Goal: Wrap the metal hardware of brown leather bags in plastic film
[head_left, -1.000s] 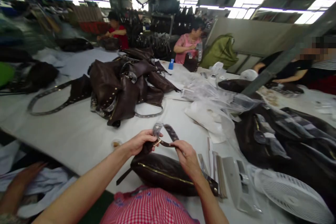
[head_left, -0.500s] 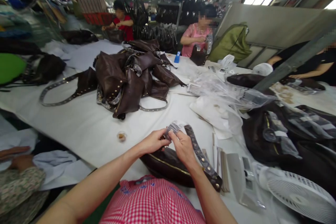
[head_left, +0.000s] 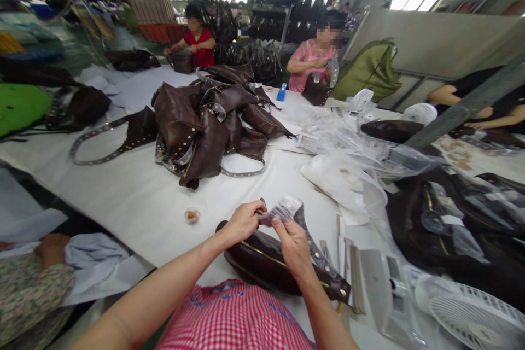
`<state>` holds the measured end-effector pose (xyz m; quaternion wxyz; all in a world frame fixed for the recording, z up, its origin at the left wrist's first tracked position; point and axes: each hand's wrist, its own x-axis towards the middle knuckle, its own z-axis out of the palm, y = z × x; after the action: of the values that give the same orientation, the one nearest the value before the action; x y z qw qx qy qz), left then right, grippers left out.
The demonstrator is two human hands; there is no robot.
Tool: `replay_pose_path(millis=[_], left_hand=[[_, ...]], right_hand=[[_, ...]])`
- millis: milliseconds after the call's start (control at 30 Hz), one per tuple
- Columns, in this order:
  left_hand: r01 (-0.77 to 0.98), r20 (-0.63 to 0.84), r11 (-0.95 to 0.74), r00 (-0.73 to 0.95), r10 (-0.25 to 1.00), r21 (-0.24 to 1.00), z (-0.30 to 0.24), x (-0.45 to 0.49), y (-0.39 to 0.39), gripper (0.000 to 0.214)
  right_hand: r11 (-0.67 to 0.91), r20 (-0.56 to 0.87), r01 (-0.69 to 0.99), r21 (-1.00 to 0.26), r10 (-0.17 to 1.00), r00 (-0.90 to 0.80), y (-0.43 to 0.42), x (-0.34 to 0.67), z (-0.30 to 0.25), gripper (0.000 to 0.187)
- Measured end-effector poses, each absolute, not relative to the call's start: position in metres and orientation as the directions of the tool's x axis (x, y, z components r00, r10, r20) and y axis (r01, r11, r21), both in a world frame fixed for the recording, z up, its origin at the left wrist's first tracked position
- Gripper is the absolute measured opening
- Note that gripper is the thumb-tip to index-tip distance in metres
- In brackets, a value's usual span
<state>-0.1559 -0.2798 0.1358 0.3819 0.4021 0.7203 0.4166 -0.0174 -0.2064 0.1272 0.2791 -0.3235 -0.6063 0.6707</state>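
Note:
My left hand [head_left: 243, 221] and my right hand [head_left: 292, 245] are both closed in a pinch on a clear plastic wrap [head_left: 284, 209] around the end of a studded brown strap [head_left: 318, 254]. The strap runs down to the right from my fingers. Under my hands lies a dark brown leather bag [head_left: 262, 262] with a gold zip, at the near edge of the white table [head_left: 127, 202].
A heap of brown studded bags [head_left: 205, 126] lies mid-table. Clear plastic bags [head_left: 353, 147] and more dark bags [head_left: 451, 219] fill the right side. A white fan [head_left: 471, 311] sits at bottom right, a small cup [head_left: 192, 215] left of my hands. Other people work around the table.
My hands have come together at the strap's wrapped end, which now sits slightly higher. The strap, looped earlier, now hangs down to the right. The camera has tilted up and left.

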Motion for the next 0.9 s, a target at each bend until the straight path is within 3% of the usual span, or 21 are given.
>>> replay_pose_path(millis=[100, 200, 267, 367, 467, 533, 600, 667, 733, 800, 900], left_hand=[[0.295, -0.178, 0.275, -0.317, 0.931, 0.915, 0.137, -0.159, -0.280, 0.027], [0.201, -0.125, 0.137, -0.071, 0.990, 0.970, 0.144, -0.163, -0.285, 0.041], [0.127, -0.145, 0.141, 0.019, 0.989, 0.982, 0.145, -0.164, -0.288, 0.054], [0.203, -0.215, 0.246, -0.164, 0.963, 0.948, 0.135, -0.160, -0.288, 0.049], [0.407, -0.130, 0.285, -0.368, 0.921, 0.868, 0.116, -0.156, -0.283, 0.035], [0.458, -0.110, 0.288, -0.376, 0.920, 0.841, 0.104, -0.157, -0.280, 0.030], [0.458, -0.097, 0.279, -0.381, 0.919, 0.844, 0.095, -0.164, -0.278, 0.027], [0.375, -0.123, 0.307, -0.442, 0.889, 0.875, 0.090, -0.176, -0.276, 0.025], [0.167, -0.239, 0.362, -0.496, 0.835, 0.917, 0.089, -0.193, -0.273, 0.024], [-0.033, -0.353, 0.389, -0.497, 0.793, 0.920, 0.095, -0.210, -0.269, 0.026], [-0.203, -0.381, 0.323, -0.420, 0.824, 0.924, 0.115, -0.231, -0.267, 0.033]], right_hand=[[-0.266, -0.175, -0.092, -0.960, 0.821, -0.543, -0.206, -0.017, 0.119, 0.041], [-0.485, -0.335, -0.275, -0.830, 0.828, -0.450, -0.195, -0.018, 0.111, 0.040], [-0.520, -0.372, -0.298, -0.801, 0.821, -0.433, -0.191, -0.017, 0.109, 0.041], [-0.323, -0.232, -0.134, -0.937, 0.862, -0.451, -0.196, -0.015, 0.114, 0.043], [-0.018, -0.022, 0.011, -1.000, 0.822, -0.568, -0.209, -0.013, 0.128, 0.041], [-0.029, -0.003, -0.035, -0.999, 0.810, -0.586, -0.210, -0.013, 0.139, 0.040], [-0.201, -0.095, -0.153, -0.968, 0.853, -0.514, -0.199, -0.012, 0.146, 0.040], [-0.384, -0.246, -0.281, -0.880, 0.873, -0.421, -0.175, -0.007, 0.148, 0.035], [-0.509, -0.378, -0.356, -0.783, 0.845, -0.378, -0.145, 0.006, 0.149, 0.026], [-0.561, -0.436, -0.387, -0.732, 0.822, -0.366, -0.114, 0.023, 0.150, 0.017], [-0.545, -0.419, -0.386, -0.744, 0.831, -0.366, -0.076, 0.048, 0.151, 0.025]])
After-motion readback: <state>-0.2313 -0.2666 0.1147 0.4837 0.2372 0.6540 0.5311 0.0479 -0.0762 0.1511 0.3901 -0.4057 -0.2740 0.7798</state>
